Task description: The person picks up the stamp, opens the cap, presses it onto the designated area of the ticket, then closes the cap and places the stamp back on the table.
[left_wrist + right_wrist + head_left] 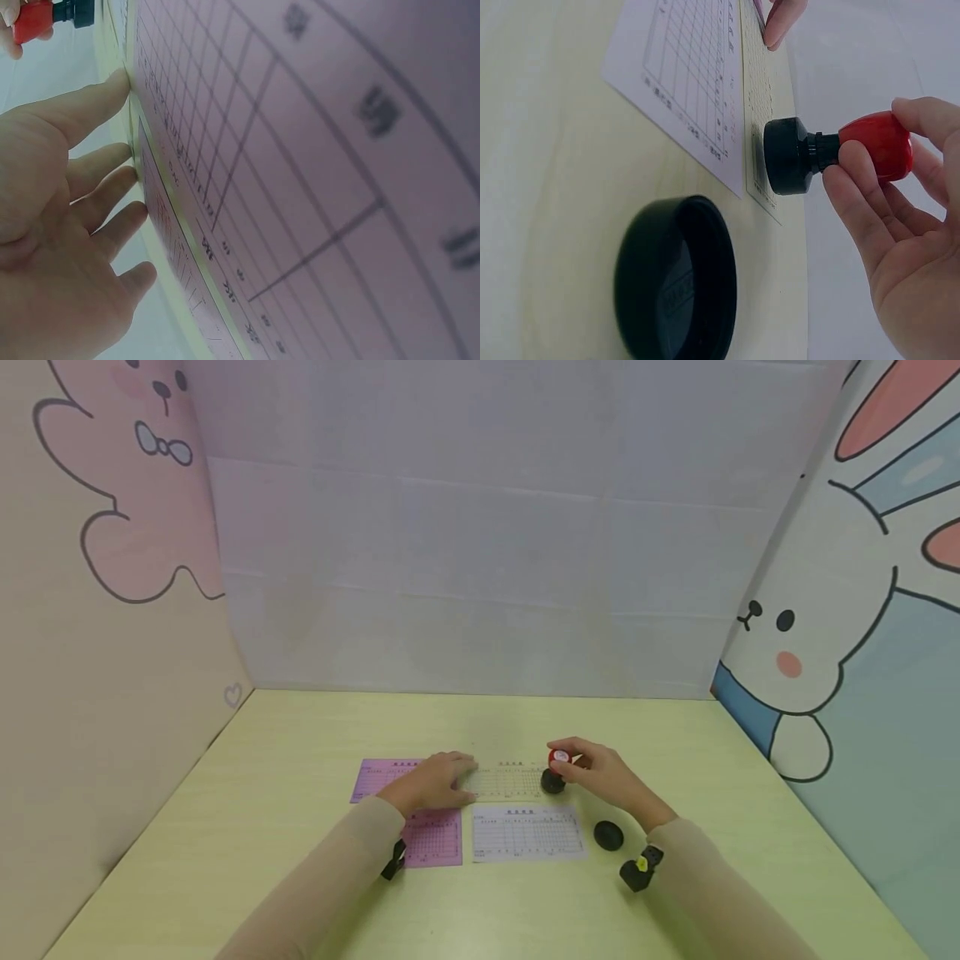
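Observation:
My right hand grips the red knob of a black round stamp, thumb and fingers around it. The stamp's base is over the right end of a pale yellow printed form, close to the paper. At that form's left end, my left hand rests with fingers extended, fingertips on the paper. Purple forms lie under and beside the left hand. In the right wrist view, the stamp's round black cap sits on the table with its hollow side showing.
A white printed form lies in front of the yellow one, left of the cap. The forms are on a pale wooden table. A white sheet stands behind it, with cartoon-printed panels on both sides.

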Tool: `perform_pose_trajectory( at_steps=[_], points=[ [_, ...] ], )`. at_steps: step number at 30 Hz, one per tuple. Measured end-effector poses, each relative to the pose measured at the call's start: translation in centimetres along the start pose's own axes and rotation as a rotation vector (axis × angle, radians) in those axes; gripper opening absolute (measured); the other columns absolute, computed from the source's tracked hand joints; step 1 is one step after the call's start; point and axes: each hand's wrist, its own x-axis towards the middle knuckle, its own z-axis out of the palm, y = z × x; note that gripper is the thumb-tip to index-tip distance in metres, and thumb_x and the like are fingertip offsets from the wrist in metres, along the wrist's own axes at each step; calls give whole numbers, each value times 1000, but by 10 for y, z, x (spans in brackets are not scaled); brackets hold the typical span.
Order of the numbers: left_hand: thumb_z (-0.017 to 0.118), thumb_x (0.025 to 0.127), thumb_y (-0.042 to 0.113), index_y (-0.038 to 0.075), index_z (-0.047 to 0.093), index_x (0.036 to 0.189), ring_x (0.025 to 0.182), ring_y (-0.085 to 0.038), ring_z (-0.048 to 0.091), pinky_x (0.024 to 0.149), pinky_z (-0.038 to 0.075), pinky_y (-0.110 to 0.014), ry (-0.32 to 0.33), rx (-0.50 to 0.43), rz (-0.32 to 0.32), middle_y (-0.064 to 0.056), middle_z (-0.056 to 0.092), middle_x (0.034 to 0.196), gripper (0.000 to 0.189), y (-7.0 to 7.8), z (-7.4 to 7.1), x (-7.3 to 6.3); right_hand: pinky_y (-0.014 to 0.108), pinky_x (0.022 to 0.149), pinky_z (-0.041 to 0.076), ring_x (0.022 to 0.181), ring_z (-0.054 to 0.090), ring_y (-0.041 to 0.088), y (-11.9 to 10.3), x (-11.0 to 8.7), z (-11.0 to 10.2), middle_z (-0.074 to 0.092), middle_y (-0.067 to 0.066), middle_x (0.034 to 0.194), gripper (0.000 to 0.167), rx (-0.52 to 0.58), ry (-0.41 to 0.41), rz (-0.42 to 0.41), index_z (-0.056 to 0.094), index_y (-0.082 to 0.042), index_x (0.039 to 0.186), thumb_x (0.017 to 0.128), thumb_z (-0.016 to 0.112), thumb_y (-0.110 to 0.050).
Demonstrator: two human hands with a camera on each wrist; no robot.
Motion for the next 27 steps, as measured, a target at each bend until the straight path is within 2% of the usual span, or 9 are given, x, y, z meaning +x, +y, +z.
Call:
perform_pose_trajectory(
  at_steps=[6,27],
  points=[
    [70,96,32,7,49,148,144,-32,34,118,27,-47,-6,-25,-9,-9,42,155,62,0,-1,0,35,78,52,86,65,17,0,2,0,64,3,111,39,-12,-7,-20,63,-14,134,98,67,-30],
    [72,94,30,7,50,148,144,-33,35,117,29,-47,-11,-47,-16,-10,42,155,62,3,-2,-3,32,77,53,84,64,18,3,5,3,64,2,110,39,-35,-41,-37,64,-15,134,97,68,-29]
  ],
)
